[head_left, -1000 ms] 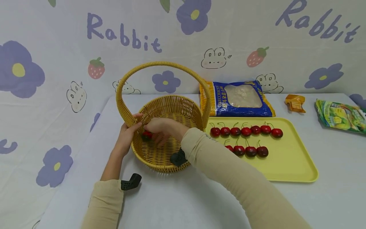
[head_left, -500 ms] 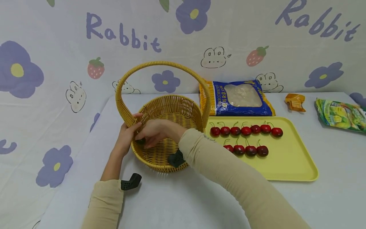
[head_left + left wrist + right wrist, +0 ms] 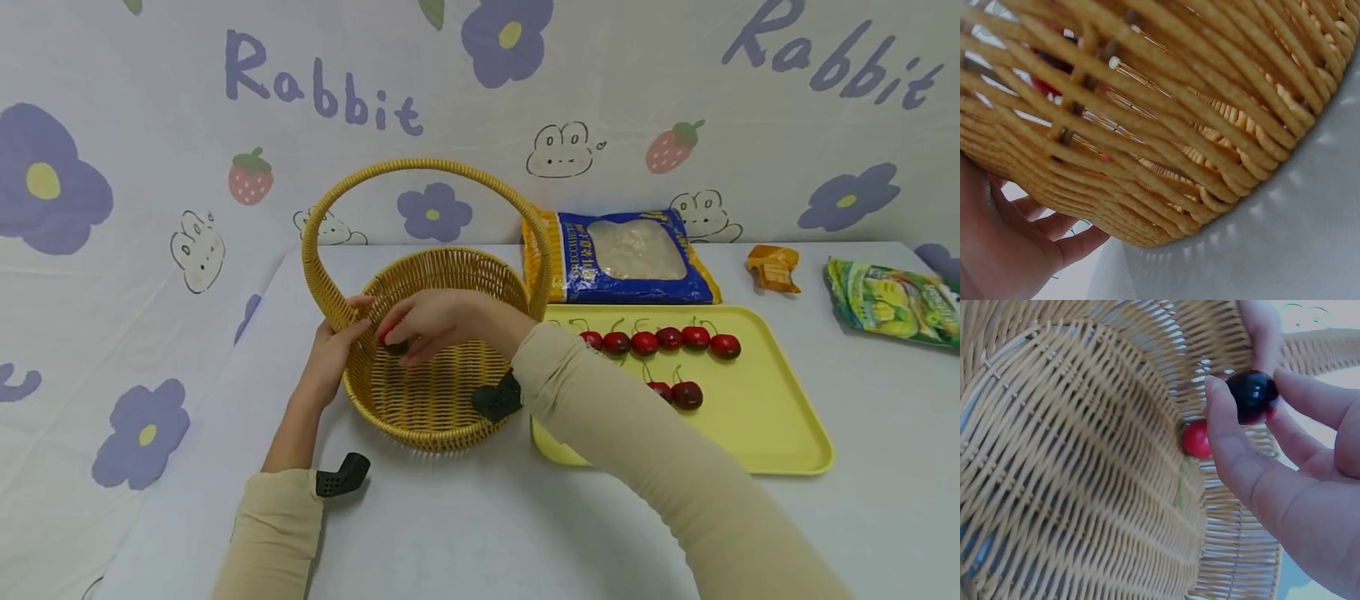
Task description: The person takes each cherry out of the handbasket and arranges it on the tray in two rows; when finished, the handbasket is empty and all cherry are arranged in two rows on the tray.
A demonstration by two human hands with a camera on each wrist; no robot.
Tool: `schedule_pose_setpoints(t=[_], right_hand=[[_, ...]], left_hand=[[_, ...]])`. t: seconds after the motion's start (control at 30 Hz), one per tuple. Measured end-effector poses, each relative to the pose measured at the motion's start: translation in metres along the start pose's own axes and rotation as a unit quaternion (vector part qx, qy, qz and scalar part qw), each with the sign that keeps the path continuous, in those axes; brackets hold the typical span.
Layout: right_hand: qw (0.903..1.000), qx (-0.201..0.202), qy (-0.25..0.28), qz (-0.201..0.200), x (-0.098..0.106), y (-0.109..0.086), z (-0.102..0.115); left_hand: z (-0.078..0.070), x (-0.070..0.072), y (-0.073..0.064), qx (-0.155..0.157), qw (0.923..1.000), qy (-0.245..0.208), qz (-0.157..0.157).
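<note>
A yellow wicker basket [image 3: 431,435] with a tall arched handle stands on the white table. My left hand [image 3: 328,358] grips its left side where the handle meets the rim; in the left wrist view the fingers [image 3: 1082,245] reach round the woven edge. Inside the basket, near its left wall, my right hand [image 3: 446,321] pinches a dark red cherry [image 3: 1252,397] between thumb and fingers. Behind it in the right wrist view, a brighter red cherry [image 3: 1197,439] with a green stem lies against the basket wall, partly covered by a finger.
Right of the basket, a yellow tray [image 3: 757,433] bears two rows of cherries [image 3: 644,342], partly hidden by my right sleeve. Behind it lies a blue and orange pasta bag [image 3: 637,254]. A small orange packet [image 3: 774,269] and a green pouch [image 3: 896,302] are farther right.
My right hand went left to the basket's wall, then came back up and to the right with a cherry in its fingers. The left hand has kept its hold on the basket.
</note>
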State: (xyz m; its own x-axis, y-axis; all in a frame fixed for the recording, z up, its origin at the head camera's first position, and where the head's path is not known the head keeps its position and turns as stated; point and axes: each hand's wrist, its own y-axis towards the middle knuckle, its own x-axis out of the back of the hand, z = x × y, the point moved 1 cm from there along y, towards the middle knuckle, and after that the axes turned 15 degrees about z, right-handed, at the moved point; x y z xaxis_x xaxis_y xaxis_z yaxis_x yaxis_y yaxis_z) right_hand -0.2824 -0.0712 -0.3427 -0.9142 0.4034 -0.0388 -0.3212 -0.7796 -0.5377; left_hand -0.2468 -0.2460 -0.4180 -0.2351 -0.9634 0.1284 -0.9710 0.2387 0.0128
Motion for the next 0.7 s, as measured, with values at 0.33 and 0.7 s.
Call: schedule_pose_setpoints(t=[0.33,0.7], right_hand=[[0.9975,0.053,-0.043,-0.017,0.011,-0.040,-0.007],[0.9955,0.091,-0.026,0.013,0.010,-0.071,-0.015]], left_hand=[[0.001,0.001,0.001,-0.008,1.0000,-0.001,-0.004],[0.001,0.000,0.000,-0.007,1.0000,-0.002,0.001]])
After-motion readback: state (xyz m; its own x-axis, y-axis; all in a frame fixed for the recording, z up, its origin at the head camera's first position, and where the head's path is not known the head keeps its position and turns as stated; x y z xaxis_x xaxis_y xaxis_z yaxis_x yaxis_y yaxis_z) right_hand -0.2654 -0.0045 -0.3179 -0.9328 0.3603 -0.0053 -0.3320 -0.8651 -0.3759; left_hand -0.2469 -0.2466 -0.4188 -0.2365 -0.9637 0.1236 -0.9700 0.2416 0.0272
